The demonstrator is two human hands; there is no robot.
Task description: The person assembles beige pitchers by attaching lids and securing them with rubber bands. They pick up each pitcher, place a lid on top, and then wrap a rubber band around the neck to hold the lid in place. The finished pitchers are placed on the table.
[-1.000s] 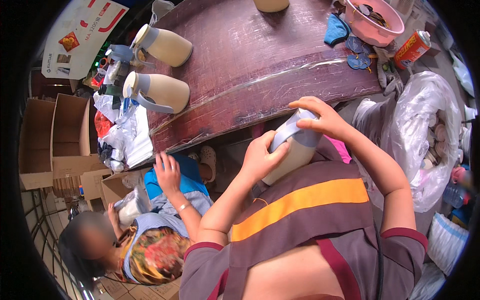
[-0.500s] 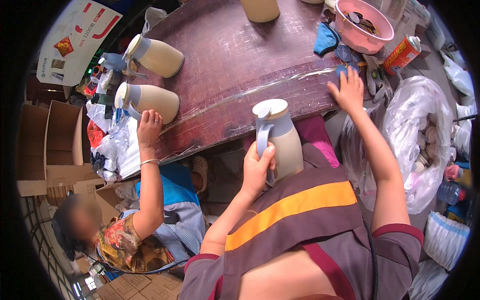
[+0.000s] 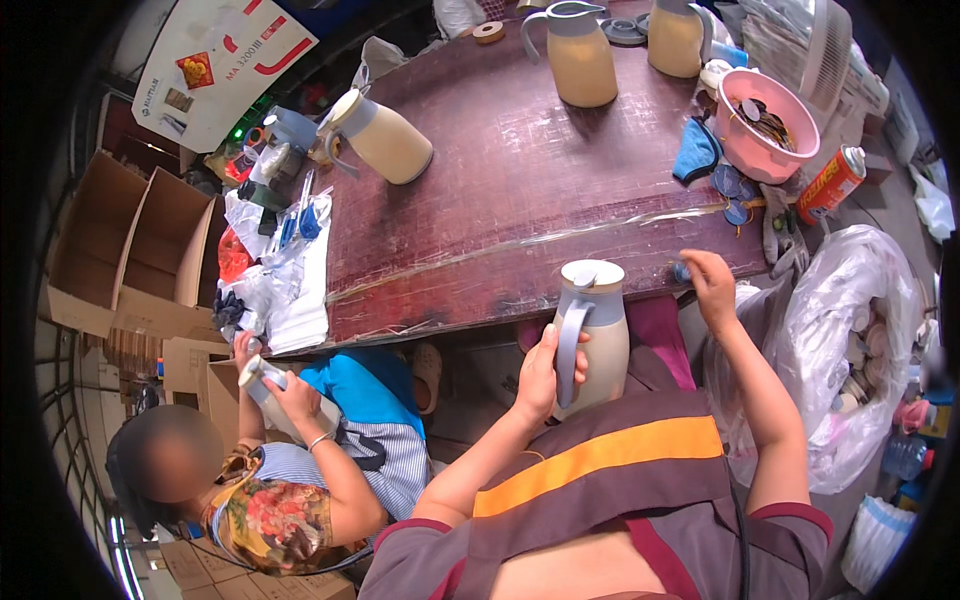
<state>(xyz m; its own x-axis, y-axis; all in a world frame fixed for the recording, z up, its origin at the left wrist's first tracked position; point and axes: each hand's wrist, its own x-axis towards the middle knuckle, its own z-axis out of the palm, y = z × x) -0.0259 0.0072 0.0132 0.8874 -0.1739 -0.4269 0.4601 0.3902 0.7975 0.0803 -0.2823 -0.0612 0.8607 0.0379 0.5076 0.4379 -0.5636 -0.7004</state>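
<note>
Near my lap, a cream thermos jug (image 3: 603, 348) with a grey collar and handle stands upright, lid on top. My left hand (image 3: 541, 378) is closed around its handle, fingers against the body. To the right of the jug, at the table's front edge, my right hand (image 3: 712, 288) pinches a small blue round tag (image 3: 682, 271). More blue round tags (image 3: 733, 183) lie on the table beyond that hand, below a pink basin (image 3: 766, 128) holding a pile of small dark tags. Left of me, a seated co-worker holds another jug (image 3: 285, 397) with both hands.
More jugs stand on the dark red table (image 3: 470, 160), one at the left (image 3: 385, 140) and two at the back. A blue cloth (image 3: 696, 150), a grey glove (image 3: 782, 240) and an orange spray can (image 3: 832, 186) lie at the right. A clear plastic bag of lids (image 3: 845, 350) stands beside my right arm.
My right hand has come back toward me from the tags, with one between its fingers. The co-worker has taken a jug off the table. My view has shifted, showing more of the table's back.
</note>
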